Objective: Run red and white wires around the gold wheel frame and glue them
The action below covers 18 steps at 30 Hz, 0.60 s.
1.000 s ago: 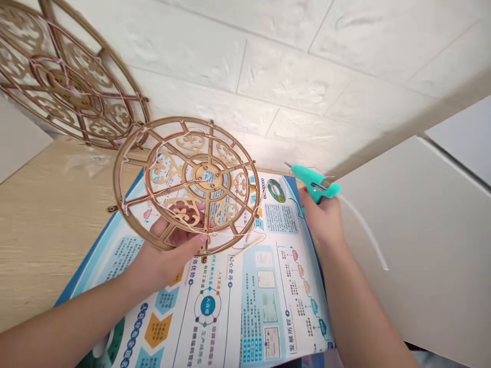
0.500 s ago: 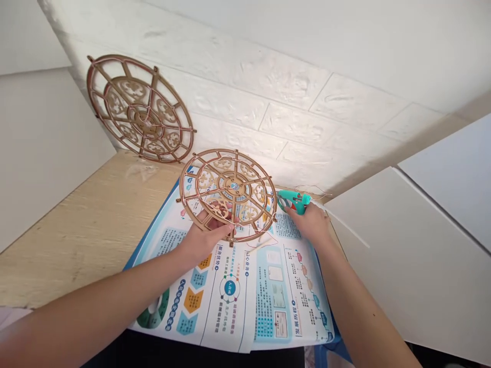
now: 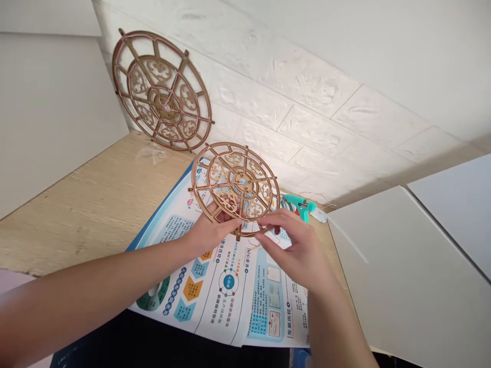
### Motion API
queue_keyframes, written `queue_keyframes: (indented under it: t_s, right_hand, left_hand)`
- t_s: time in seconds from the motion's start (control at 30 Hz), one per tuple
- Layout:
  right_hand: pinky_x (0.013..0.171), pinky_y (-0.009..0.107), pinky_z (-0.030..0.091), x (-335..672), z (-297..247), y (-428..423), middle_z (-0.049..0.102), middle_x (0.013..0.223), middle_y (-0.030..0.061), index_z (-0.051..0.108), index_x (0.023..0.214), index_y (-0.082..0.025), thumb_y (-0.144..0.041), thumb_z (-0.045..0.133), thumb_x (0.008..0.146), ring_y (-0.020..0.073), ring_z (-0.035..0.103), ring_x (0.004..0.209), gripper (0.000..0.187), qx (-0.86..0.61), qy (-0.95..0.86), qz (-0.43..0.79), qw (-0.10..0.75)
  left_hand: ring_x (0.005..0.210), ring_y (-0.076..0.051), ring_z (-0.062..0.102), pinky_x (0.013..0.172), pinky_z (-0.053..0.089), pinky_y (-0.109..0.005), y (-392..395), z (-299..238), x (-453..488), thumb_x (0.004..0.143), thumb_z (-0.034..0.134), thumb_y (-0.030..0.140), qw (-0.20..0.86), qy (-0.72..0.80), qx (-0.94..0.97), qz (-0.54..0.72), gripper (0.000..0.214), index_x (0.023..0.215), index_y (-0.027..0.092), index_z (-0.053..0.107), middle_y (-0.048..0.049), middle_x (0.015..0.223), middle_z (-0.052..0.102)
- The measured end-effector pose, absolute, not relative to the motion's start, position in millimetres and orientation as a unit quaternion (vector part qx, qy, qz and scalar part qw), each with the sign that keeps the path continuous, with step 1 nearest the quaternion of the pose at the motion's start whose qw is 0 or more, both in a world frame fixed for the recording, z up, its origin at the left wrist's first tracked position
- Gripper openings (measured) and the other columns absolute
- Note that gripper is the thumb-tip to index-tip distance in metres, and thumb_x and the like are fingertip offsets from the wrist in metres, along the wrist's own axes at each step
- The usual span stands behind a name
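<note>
Fretwork wooden wheel (image 3: 242,180) at frame centre, firmly grasped at its lower rim by the left hand (image 3: 210,232) and tilted steadily above a printed poster (image 3: 230,301), right hand (image 3: 295,250) curled at the rim, any hold unclear, teal hot glue gun (image 3: 301,205) lying just right, second wooden wheel (image 3: 163,92) leaning at upper left.

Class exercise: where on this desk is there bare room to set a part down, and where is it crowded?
Bare tabletop lies left of the printed poster, beneath the leaning wooden wheel. The poster's lower part is uncovered too. Crowded: the held wooden wheel, between left hand and right hand, and the glue gun.
</note>
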State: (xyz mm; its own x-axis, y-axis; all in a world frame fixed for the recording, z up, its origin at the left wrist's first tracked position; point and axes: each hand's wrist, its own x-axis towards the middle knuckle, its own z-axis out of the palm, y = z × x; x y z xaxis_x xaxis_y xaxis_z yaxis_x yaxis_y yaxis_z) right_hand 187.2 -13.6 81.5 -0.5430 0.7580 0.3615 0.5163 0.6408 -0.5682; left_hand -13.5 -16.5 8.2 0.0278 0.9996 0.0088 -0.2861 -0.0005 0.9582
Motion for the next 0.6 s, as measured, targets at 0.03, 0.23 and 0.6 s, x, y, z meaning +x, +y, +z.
queue_keyframes:
  t_s: [0.03, 0.23, 0.6]
  right_hand:
    - [0.075, 0.031, 0.059, 180.6, 76.2, -10.4, 0.073, 0.101, 0.0052, 0.073, 0.110, -0.024, -0.022, 0.071, 0.096, 0.0179, 0.069, 0.091, 0.015, -0.345, -0.859, 0.211, 0.314]
    - [0.061, 0.024, 0.058, 172.3, 43.0, 7.0, 0.070, 0.102, 0.0068, 0.073, 0.111, -0.022, -0.015, 0.072, 0.094, 0.0155, 0.068, 0.091, 0.018, -0.333, -0.840, 0.222, 0.367]
    - [0.062, 0.022, 0.055, 175.4, 33.6, 3.6, 0.070, 0.096, 0.0049, 0.076, 0.105, -0.018, -0.009, 0.070, 0.095, 0.0119, 0.066, 0.087, 0.015, -0.331, -0.823, 0.225, 0.403]
  left_hand:
    - [0.113, -0.030, 0.072, 0.107, 0.054, -0.050, -15.5, 6.9, -13.2, 0.078, 0.078, 0.037, 0.571, 0.410, 0.434, 0.563, 0.033, 0.105, 0.021, 0.067, -0.0087, 0.112, 0.078]
    - [0.111, -0.028, 0.072, 0.102, 0.057, -0.046, -12.8, 2.4, -12.8, 0.079, 0.076, 0.034, 0.562, 0.407, 0.445, 0.565, 0.032, 0.107, 0.023, 0.065, -0.0052, 0.106, 0.078]
    - [0.095, -0.019, 0.073, 0.089, 0.060, -0.037, -17.2, 0.6, -6.8, 0.077, 0.075, 0.023, 0.589, 0.386, 0.446, 0.552, 0.035, 0.108, 0.024, 0.059, 0.0005, 0.095, 0.074]
